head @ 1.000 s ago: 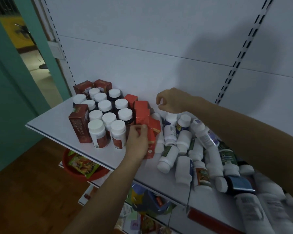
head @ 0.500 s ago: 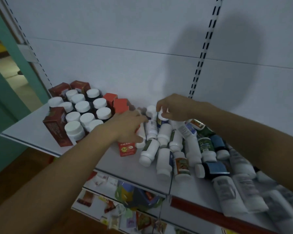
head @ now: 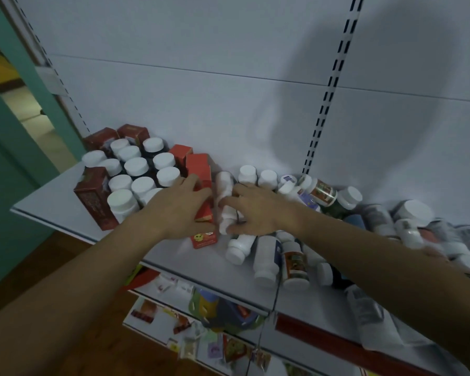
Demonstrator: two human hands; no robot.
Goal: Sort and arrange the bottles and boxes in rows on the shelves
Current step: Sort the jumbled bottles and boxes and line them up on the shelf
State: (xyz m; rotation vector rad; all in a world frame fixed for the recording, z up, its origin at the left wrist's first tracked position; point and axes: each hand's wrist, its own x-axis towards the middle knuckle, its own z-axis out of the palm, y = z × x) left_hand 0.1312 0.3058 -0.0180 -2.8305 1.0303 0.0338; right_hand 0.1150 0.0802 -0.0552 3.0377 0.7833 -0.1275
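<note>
White-capped dark bottles [head: 136,169] stand in rows at the left of the white shelf [head: 52,196], flanked by dark red boxes [head: 94,196]. A line of bright red boxes [head: 200,169] runs along their right side. My left hand [head: 179,210] lies flat on these red boxes, fingers straight. My right hand [head: 250,210] rests on white bottles [head: 224,194] lying beside the boxes, its fingers curled over them. To the right, several white bottles [head: 266,256] are heaped on their sides.
The grey back panel carries a slotted upright [head: 326,101]. Under the shelf, a lower shelf holds packets and a blue-yellow item [head: 215,308]. A green wall [head: 8,185] and a doorway are at the left. Wood floor shows below.
My right hand came down from the back bottles onto the lying white bottles beside the red boxes. My left hand slid forward over the red boxes. The view shifted slightly.
</note>
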